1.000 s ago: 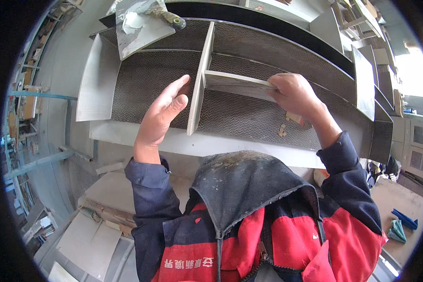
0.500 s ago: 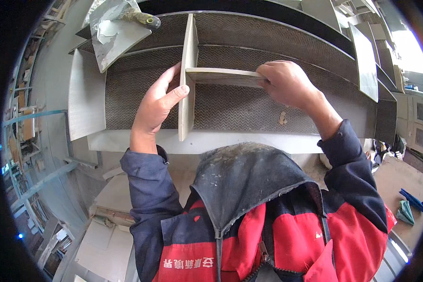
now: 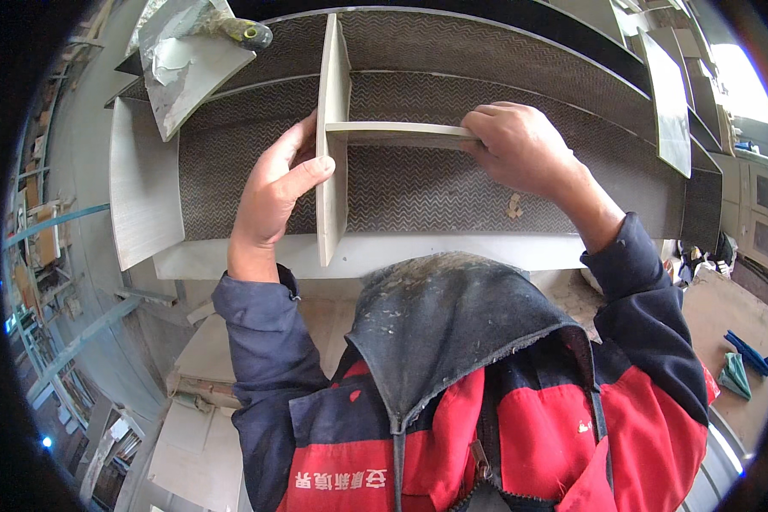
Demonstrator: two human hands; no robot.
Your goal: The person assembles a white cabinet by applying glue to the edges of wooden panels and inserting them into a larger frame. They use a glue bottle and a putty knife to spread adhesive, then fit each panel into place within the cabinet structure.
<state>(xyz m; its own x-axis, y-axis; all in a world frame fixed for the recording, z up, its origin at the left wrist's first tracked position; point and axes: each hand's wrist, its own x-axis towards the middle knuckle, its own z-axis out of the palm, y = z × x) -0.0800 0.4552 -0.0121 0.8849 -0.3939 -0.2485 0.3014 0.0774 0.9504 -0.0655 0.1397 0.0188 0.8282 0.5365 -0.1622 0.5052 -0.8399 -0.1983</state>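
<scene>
Our left hand (image 3: 273, 192) fingers clamped on upright pale tile (image 3: 333, 136), right hand (image 3: 520, 149) fingers gripping flat horizontal tile strip (image 3: 401, 130) butting it, zigzag-combed grey mortar (image 3: 452, 192) behind

Left hand (image 3: 273, 192) fingers hidden behind upright panel (image 3: 333, 154); trowel (image 3: 239, 32) blade cut off (top edge).

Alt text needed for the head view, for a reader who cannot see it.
A person's left hand steadies an upright pale tile strip while the right hand presses a shorter strip against it at a right angle, over a dark zigzag-patterned surface. A trowel lies upper left.
</scene>
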